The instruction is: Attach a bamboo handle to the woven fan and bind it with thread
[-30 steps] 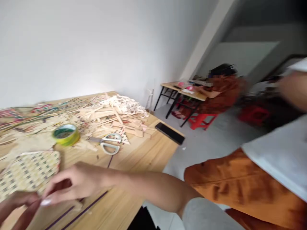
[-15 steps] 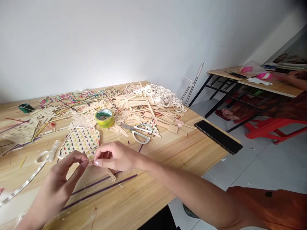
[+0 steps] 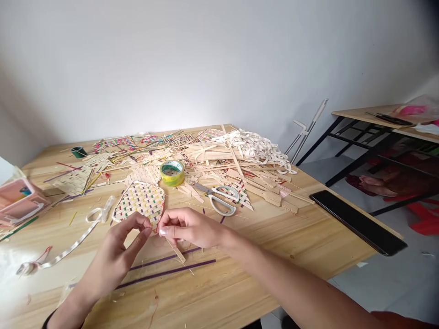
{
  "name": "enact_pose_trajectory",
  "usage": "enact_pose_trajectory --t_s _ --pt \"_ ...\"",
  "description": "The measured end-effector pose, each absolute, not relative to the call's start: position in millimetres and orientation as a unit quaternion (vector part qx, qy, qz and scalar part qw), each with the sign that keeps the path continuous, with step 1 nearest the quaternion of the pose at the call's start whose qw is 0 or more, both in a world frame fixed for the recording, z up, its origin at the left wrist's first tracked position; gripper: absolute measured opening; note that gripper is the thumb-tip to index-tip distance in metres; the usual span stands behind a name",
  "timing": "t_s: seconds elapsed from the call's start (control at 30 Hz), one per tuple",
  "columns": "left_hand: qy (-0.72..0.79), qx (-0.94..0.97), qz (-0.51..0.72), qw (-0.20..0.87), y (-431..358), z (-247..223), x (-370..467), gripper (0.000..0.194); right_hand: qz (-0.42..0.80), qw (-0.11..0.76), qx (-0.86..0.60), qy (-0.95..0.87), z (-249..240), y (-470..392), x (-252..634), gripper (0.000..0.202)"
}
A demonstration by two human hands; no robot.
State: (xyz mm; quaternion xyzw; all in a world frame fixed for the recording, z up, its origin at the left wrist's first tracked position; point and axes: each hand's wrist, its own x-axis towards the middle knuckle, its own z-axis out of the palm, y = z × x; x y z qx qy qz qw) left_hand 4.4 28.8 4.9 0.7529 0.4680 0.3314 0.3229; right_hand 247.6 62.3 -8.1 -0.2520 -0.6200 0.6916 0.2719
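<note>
A woven fan (image 3: 139, 200) of pale strips with coloured checks and a white-bound edge lies flat before me. My left hand (image 3: 118, 249) pinches thumb and forefinger together at its near edge; what is between them is too small to make out. Just right of it, my right hand (image 3: 187, 226) is closed in a pinch at the fan's lower right corner, its catch also hidden by the fingers. From under the right hand a flat wooden stick (image 3: 177, 252) sticks out toward me.
White-handled scissors (image 3: 222, 201) and a yellow-green tape roll (image 3: 172, 173) lie beyond my hands. Behind them spread wooden strips and a heap of white ribbon (image 3: 257, 146). A phone (image 3: 356, 221) rests on the right edge; a pink box (image 3: 20, 201) stands left. Purple strips (image 3: 168, 273) lie close by.
The view has swung left, so everything sits farther right and the pink box has come into sight. Both hands keep their pinches by the fan's near edge.
</note>
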Motion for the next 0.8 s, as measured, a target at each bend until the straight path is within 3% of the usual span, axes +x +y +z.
enact_pose_trajectory --t_s 0.57,0.8 --pt "0.474 0.720 0.349 0.366 28.8 5.2 2.9 0.036 0.599 0.298 -0.318 -0.672 -3.7 63.6 251.9 0.025" --pt "0.465 0.725 0.347 0.371 29.9 0.3 2.7 0.038 0.594 0.289 -0.314 -0.682 -5.8 64.2 251.1 0.041"
